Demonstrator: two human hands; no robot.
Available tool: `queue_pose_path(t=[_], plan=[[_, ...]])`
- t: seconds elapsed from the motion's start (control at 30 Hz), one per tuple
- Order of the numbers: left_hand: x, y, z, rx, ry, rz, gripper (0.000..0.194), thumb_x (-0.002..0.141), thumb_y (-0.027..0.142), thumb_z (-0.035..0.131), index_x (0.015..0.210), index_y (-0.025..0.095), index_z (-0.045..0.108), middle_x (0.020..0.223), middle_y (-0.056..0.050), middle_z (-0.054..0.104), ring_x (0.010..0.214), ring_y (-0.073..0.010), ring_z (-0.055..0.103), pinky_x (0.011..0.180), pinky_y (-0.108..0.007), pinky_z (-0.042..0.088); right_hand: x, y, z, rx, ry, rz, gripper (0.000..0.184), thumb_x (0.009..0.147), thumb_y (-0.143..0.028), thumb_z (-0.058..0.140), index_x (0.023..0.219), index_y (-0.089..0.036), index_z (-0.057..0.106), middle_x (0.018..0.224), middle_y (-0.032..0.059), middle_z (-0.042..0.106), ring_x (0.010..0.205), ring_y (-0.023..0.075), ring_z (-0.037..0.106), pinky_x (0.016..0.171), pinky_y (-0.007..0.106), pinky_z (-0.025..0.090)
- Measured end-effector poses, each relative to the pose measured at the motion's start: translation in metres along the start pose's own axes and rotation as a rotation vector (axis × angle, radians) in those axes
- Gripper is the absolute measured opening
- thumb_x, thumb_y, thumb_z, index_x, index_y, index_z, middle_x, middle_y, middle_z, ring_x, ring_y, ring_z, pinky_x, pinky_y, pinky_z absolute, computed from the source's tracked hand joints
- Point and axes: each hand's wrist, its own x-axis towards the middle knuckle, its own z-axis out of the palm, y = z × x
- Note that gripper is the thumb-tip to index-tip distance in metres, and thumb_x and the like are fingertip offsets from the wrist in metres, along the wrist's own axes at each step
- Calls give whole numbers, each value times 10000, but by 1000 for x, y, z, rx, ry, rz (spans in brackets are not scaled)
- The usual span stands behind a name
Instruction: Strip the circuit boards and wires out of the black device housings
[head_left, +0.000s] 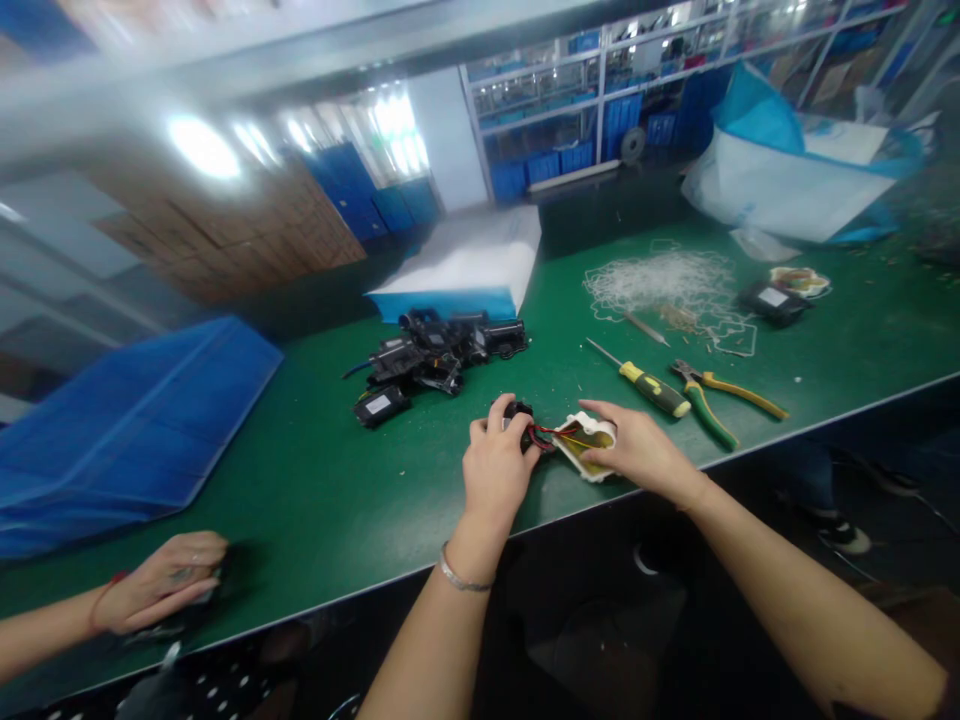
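My left hand (495, 465) is closed around a small black part (517, 412) near the front edge of the green table (315, 480). Red wires (551, 431) run from that part to a white-edged yellow piece (592, 440). My right hand (637, 445) grips this white and yellow piece, fingers curled over it. The two hands sit close together, a few centimetres apart.
A pile of black parts (435, 355) lies behind my hands. A yellow-handled screwdriver (649, 385) and pliers (712, 395) lie to the right, near tangled white wire (667, 285). Another person's hand (161, 590) rests at the front left. A blue bin (127, 430) lies at the left.
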Motion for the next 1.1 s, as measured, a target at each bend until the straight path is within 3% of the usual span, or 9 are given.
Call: queue_pose_path(t=[0.1, 0.2, 0.3, 0.4, 0.53, 0.6, 0.73, 0.93, 1.1], plan=[[-3, -10, -7, 37, 36, -71, 165, 837, 345, 571, 972, 311, 660, 1249, -53, 474, 1032, -294, 439, 732, -411, 525, 0, -9, -20, -295, 199, -115, 268, 865, -216, 551, 1106, -240, 665, 898, 84, 597, 906, 256, 561, 795, 383, 470], [-3, -18, -12, 37, 51, -112, 166, 861, 272, 514, 877, 303, 677, 1159, -64, 500, 1053, -281, 450, 729, -399, 528, -2, -16, -36, -425, 299, -160, 295, 894, -203, 504, 1152, -233, 644, 882, 95, 564, 910, 265, 518, 773, 391, 459], [-3, -18, -12, -12, 46, -35, 170, 864, 261, 510, 875, 296, 676, 1287, -32, 481, 1204, -292, 390, 860, -436, 507, -3, -19, -40, -422, 323, -196, 278, 899, -202, 499, 1137, -228, 640, 911, 99, 585, 936, 269, 513, 801, 405, 464], [-4, -7, -9, -87, -8, 29, 201, 872, 407, 513, 941, 287, 659, 1396, -5, 433, 1227, -294, 402, 930, -460, 471, 1, -22, -34, -328, 318, -245, 271, 897, -188, 499, 1141, -214, 615, 1092, 91, 626, 1052, 261, 529, 926, 420, 449], [-9, 7, 1, -137, -133, 47, 491, 724, 627, 616, 1068, 277, 600, 1379, -42, 463, 1109, -316, 491, 837, -446, 493, 4, -32, -25, -239, 298, -282, 306, 908, -209, 496, 1203, -188, 573, 1312, 87, 567, 1158, 231, 551, 995, 393, 436], [-8, 9, 5, -117, -141, 23, 548, 705, 613, 645, 1122, 266, 566, 1282, -75, 528, 1060, -316, 502, 781, -420, 495, -1, -37, -24, -208, 277, -340, 333, 920, -207, 475, 1242, -208, 560, 1342, 66, 552, 1203, 223, 536, 1007, 385, 436], [-1, -3, 2, -26, -76, -97, 410, 756, 553, 622, 1026, 247, 585, 1103, -85, 586, 965, -284, 518, 727, -379, 474, -28, -26, -23, -240, 182, -447, 396, 924, -158, 447, 1285, -288, 542, 1387, 3, 504, 1301, 231, 447, 1020, 412, 429], [-3, -12, 3, 42, -51, -98, 475, 697, 619, 649, 1003, 260, 593, 1157, -79, 564, 992, -300, 492, 722, -379, 466, -51, 19, -5, -326, 166, -315, 377, 893, -84, 432, 1221, -214, 565, 1314, 59, 579, 1213, 235, 532, 958, 428, 456], [-9, -4, 9, 97, -25, -102, 503, 726, 620, 619, 1074, 257, 592, 1181, -109, 539, 1040, -336, 468, 785, -445, 449, -48, 21, -2, -276, 30, -253, 394, 781, -92, 548, 1169, -160, 548, 1362, 116, 520, 1268, 269, 453, 1030, 464, 389]])
